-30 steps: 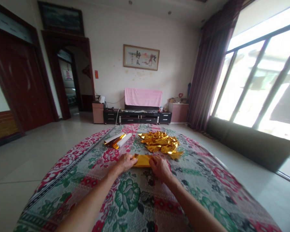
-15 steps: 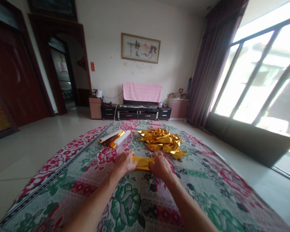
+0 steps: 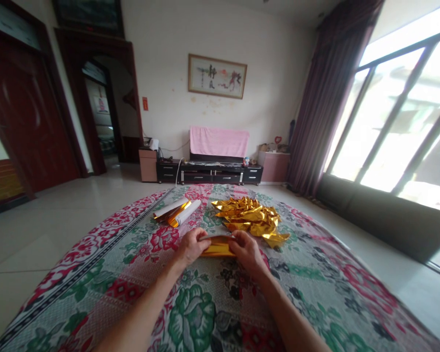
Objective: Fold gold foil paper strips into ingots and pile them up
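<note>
A strip of gold foil paper (image 3: 218, 248) stretches between my two hands, low over the flowered tablecloth (image 3: 190, 313). My left hand (image 3: 193, 247) pinches its left end between thumb and fingers. At the right end, my right hand (image 3: 244, 245) grips it the same way. The strip's upper edge is raised and curves toward me. Just beyond my right hand lies a heap of folded gold foil pieces (image 3: 251, 215). Past my left hand rest loosely rolled sheets of foil paper (image 3: 178, 211), white on one side and gold on the other.
The round table fills the foreground. Beyond it stands a low black TV cabinet (image 3: 212, 174), with a pink cloth (image 3: 219, 142) draped over the screen shape above. Dark red doors (image 3: 25, 112) are on the left. A purple curtain (image 3: 315, 107) and large windows are on the right.
The strip lay flatter before; its upper edge is now lifted. My fingers have moved from pressing on its ends to pinching the upper edge. The view has shifted slightly.
</note>
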Demonstrator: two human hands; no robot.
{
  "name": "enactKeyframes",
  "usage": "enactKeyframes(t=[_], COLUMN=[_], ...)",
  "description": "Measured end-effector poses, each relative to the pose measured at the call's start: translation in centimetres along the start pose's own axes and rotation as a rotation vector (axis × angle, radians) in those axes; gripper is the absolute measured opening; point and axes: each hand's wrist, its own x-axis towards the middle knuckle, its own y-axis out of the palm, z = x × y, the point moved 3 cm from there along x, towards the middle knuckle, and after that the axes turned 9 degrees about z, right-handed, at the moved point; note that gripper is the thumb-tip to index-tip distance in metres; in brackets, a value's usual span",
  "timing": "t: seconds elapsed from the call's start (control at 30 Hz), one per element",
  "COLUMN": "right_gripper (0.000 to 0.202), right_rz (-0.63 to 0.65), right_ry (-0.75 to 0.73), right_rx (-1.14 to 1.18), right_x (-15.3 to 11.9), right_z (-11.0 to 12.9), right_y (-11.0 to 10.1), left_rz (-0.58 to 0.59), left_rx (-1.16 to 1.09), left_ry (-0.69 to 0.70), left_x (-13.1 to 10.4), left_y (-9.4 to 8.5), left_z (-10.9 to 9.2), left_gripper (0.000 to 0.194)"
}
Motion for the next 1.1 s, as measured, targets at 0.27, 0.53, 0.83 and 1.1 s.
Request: enactKeyframes(t=[0.27,0.53,0.83,1.1], right_gripper=[0.045,0.029,0.040,0.041], right_rz=[0.215,0.142,0.076,-0.039], right_ry=[0.094,0.083,0.060,0.077], right_rx=[0.701,0.598,0.463,0.418], right_x=[-0.6,-0.6,-0.9,-1.0], right_z=[1.2,1.0,1.3,1.7], right_y=[0.6,0.2,-0.1,-0.2], left_rz=[0.018,0.054,-0.063,-0.090], left_rx=[-0.602,-0.732,-0.487,-0.405], left_ry=[-0.066,-0.063,-0.014,0.001], left_x=[0.0,-0.1,0.1,0.1], left_y=[0.4,0.4,-0.2,-0.4], left_z=[-0.5,0.0,0.2,0.2], left_gripper=[0.034,0.037,0.025,0.025])
